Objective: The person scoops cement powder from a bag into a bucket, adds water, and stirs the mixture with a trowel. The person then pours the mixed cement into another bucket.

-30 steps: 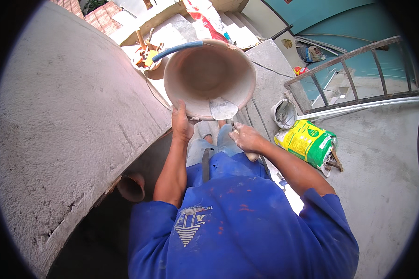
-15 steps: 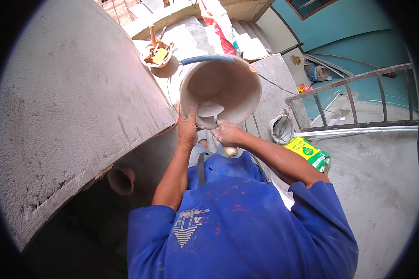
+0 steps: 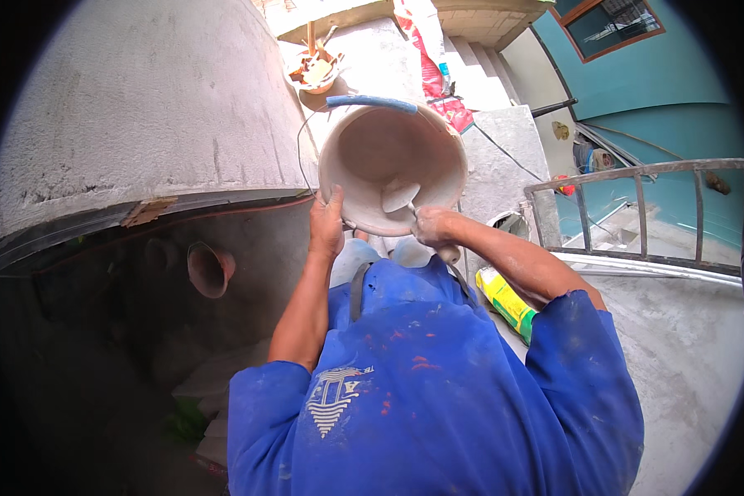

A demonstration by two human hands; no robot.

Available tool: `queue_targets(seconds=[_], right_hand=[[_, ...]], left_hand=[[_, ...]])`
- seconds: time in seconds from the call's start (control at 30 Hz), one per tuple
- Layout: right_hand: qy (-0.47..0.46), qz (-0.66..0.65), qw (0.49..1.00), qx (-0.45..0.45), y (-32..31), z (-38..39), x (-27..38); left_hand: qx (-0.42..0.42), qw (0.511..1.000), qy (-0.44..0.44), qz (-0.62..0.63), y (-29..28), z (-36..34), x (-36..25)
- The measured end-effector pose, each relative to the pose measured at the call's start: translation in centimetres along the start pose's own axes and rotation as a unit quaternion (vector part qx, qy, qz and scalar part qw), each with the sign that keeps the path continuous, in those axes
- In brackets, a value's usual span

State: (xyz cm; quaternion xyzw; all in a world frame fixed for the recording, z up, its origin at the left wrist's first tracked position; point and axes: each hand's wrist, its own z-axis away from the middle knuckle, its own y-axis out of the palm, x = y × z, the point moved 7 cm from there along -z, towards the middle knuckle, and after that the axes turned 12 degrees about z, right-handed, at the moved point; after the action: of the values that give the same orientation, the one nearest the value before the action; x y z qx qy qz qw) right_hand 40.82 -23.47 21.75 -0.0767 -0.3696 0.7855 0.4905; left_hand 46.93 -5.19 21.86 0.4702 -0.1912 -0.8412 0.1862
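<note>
A tilted, dust-coated bucket (image 3: 446,169) is in front of me with its mouth facing me. The blue sleeve (image 3: 372,101) of its wire handle lies along the far rim. My left hand (image 3: 327,225) is closed on the near left rim, thumb up along the wall. In my right hand (image 3: 435,227), closed at the near right rim, is a trowel (image 3: 399,195). Its pale, rounded blade reaches inside the bucket, and its handle end sticks out below my fist. Shadow makes the bucket's bottom hard to make out.
A rough concrete wall (image 3: 165,107) rises on the left, with a dark opening below holding a pipe end (image 3: 210,269). Ahead are a tool basket (image 3: 314,73), a red-and-white sack (image 3: 426,50) and stairs. To the right are a metal railing (image 3: 636,172) and a yellow-green bag (image 3: 504,299).
My view has turned to the left, showing more of the dark opening. The trowel blade and my right hand have shifted right along the bucket; my left hand still grips the rim.
</note>
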Motion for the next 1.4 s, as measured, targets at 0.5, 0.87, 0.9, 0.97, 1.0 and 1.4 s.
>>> queue_targets(seconds=[0.5, 0.87, 0.9, 0.97, 1.0, 1.4], right_hand=[[0.06, -0.19, 0.98, -0.009, 1.5, 2.0, 4.3], [-0.041, -0.018, 0.995, 0.092, 0.3, -5.2, 12.8], [-0.071, -0.064, 0.991, 0.091, 1.1, -6.7, 15.2], [-0.13, -0.127, 0.98, 0.083, 0.9, -8.0, 18.4], [-0.165, -0.139, 0.973, 0.079, 0.3, -8.2, 19.1], [-0.154, 0.239, 0.955, 0.081, -6.5, -14.6, 34.4]], left_hand=[[-0.117, 0.983, 0.138, -0.031, -5.1, 4.6, 0.4], [-0.238, 0.955, 0.171, 0.053, -16.1, 13.9, -0.4], [-0.258, 0.951, 0.164, 0.039, -17.7, 14.5, 0.0], [-0.262, 0.946, 0.185, 0.045, -19.9, 16.8, -1.6], [-0.268, 0.942, 0.195, 0.048, -21.2, 18.4, -2.2], [-0.342, 0.899, 0.275, -0.006, -36.3, 26.9, -6.2]])
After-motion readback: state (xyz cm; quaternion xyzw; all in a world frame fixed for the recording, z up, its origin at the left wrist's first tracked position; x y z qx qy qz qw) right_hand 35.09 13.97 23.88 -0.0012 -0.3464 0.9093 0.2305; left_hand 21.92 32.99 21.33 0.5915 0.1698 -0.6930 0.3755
